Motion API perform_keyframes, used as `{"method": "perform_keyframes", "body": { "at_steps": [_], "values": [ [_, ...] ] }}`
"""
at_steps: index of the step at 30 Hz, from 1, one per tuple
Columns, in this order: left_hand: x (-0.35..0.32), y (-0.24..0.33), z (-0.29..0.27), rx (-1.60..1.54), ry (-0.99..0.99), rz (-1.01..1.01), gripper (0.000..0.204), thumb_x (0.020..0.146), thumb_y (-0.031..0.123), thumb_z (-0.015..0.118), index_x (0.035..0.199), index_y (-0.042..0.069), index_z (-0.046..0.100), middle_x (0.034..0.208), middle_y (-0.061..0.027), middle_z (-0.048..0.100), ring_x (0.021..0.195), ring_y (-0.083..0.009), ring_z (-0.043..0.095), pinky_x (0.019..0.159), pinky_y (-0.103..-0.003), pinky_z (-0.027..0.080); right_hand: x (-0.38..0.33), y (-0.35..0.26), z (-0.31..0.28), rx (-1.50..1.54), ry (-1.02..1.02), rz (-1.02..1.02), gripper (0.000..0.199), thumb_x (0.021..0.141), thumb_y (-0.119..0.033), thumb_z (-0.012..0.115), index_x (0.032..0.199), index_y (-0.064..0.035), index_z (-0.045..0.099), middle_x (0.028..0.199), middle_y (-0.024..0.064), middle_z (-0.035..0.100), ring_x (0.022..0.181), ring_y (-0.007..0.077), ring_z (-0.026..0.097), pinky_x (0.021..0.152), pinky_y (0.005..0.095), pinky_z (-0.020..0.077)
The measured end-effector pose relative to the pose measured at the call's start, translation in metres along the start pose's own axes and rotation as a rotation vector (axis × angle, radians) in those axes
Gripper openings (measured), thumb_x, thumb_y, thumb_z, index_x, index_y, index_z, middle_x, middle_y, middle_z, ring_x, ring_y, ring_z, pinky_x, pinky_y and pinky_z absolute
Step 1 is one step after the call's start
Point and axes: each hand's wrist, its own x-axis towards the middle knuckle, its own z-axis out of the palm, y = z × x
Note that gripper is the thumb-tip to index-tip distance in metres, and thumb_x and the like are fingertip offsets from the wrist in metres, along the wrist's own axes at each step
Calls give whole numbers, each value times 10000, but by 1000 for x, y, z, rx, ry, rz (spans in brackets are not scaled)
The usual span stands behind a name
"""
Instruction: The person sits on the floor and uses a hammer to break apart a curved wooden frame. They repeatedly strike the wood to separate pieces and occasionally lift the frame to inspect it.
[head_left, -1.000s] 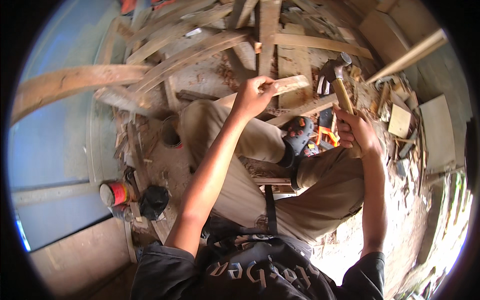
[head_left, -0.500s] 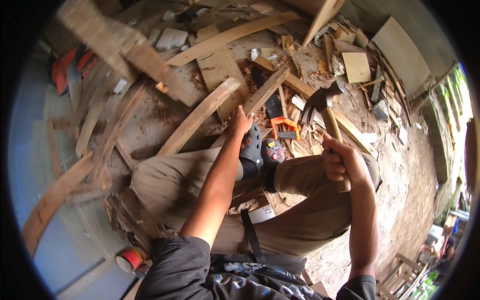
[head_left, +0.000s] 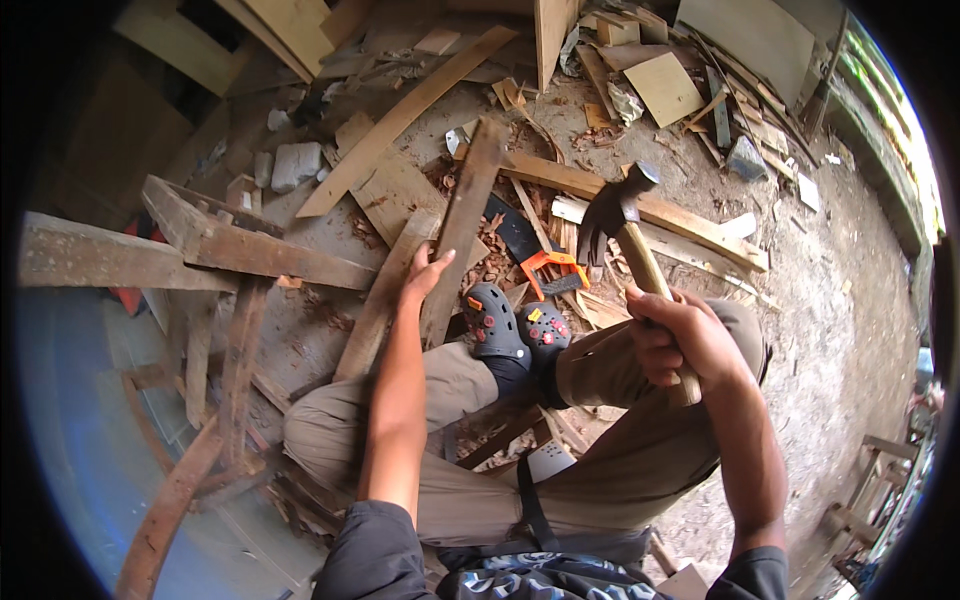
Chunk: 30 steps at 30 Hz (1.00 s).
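My right hand (head_left: 682,338) is wrapped round the wooden handle of a claw hammer (head_left: 638,256), whose dark head points up and away from me. My left hand (head_left: 427,274) grips the edge of a narrow wooden board (head_left: 468,195), which stands at a slant with its far end raised. Beside that board, a second wooden piece (head_left: 385,300) leans next to my left knee. A handsaw with an orange handle (head_left: 553,272) lies on wood scraps, just past my dark clogs (head_left: 498,322).
To the left stands a rough wooden frame (head_left: 270,250) of joined bars. A long plank (head_left: 410,120) and a grey block (head_left: 296,166) lie beyond my left hand. Another long beam (head_left: 690,222) lies behind the hammer. Board offcuts (head_left: 664,90) are piled at the far right.
The view has shifted, so the wooden frame shows more fully. The board in my left hand has turned more upright. My right hand still holds the hammer.
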Motion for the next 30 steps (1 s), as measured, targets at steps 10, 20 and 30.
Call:
{"method": "perform_keyframes", "body": {
  "at_steps": [10, 20, 30],
  "values": [
    [-37, 168, -125, -687, 64, 442, 728, 966, 645, 488, 1315, 10, 548, 1217, -88, 631, 1102, -226, 603, 973, -348, 469, 7, 1, 28, -185, -140, -121, 310, 977, -287, 636, 766, -109, 496, 596, -51, 392, 469, 67, 368, 419, 281, 331],
    [-152, 235, -130, -776, -18, 777, 789, 942, 747, 317, 1134, 14, 537, 867, -139, 602, 732, -303, 623, 692, -479, 535, 18, 12, 49, -535, -157, -177, 366, 974, -359, 647, 816, -40, 563, 655, 3, 511, 509, 101, 489, 462, 313, 456],
    [-199, 171, -142, -821, 42, 1108, 428, 989, 470, 448, 913, 62, 549, 707, -149, 632, 614, -249, 596, 673, -379, 471, 14, 20, 45, -741, -79, -178, 340, 955, -331, 684, 890, -21, 560, 590, -10, 471, 458, 83, 457, 404, 277, 400]
  ]
}}
